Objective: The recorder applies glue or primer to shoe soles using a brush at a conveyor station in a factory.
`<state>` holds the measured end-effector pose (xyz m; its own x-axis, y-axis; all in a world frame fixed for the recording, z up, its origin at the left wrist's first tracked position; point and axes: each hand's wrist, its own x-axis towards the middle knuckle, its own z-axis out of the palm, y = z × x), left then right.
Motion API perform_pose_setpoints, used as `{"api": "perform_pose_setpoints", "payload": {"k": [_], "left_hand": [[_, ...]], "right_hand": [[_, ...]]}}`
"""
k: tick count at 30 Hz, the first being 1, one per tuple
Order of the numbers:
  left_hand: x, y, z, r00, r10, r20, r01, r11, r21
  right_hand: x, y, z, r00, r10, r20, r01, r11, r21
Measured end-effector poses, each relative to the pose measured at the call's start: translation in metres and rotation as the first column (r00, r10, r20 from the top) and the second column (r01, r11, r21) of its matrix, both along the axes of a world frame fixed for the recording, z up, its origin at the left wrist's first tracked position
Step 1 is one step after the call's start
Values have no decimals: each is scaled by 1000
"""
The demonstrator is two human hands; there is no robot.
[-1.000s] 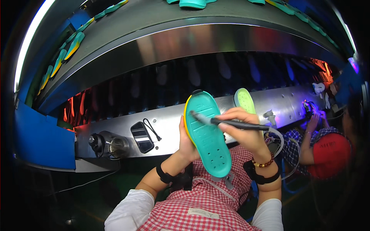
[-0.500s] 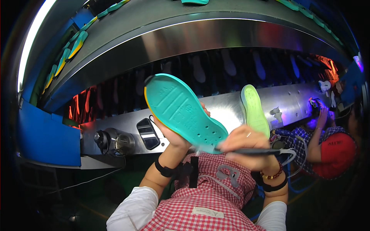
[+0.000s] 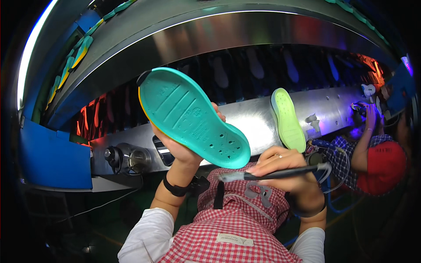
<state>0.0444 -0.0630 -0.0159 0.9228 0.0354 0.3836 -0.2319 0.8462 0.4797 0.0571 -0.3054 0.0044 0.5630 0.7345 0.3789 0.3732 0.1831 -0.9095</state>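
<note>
Left hand [image 3: 179, 148] grips a teal shoe sole [image 3: 188, 118]; right hand [image 3: 283, 162], a black-handled brush [image 3: 280, 173]; a lime sole [image 3: 288, 120] reaches the front edge of that metal bench [image 3: 252, 122].

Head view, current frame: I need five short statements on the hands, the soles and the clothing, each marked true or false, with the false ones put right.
1. The left hand holds the teal sole. True.
2. The right hand is empty. False: it grips a black-handled tool.
3. The lime-green sole lies on the metal bench, apart from the teal sole. True.
4. The perforated end of the teal sole points to the upper left of the picture. False: it points to the lower right, near the right hand.
5. The person's apron is plain blue. False: it is red-and-white checked.
</note>
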Motion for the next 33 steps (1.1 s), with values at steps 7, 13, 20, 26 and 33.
{"api": "perform_pose_setpoints", "payload": {"k": [7,13,20,26,33], "left_hand": [[-21,-26,19,933,70,-353,-128,981,-143],[-24,-29,-18,909,-281,-308,242,957,-161],[-18,2,-29,808,-439,-393,488,872,31],[-18,11,-5,622,-536,-570,687,723,70],[-20,14,7,532,-274,-801,759,574,308]], "right_hand": [[-8,18,-8,717,34,-697,200,947,252],[-14,15,16,987,-129,-96,112,980,-163],[-9,14,22,1000,3,-30,-7,992,-129],[-2,1,25,990,115,79,-106,988,-111],[12,-12,40,956,238,172,-187,944,-271]]}}
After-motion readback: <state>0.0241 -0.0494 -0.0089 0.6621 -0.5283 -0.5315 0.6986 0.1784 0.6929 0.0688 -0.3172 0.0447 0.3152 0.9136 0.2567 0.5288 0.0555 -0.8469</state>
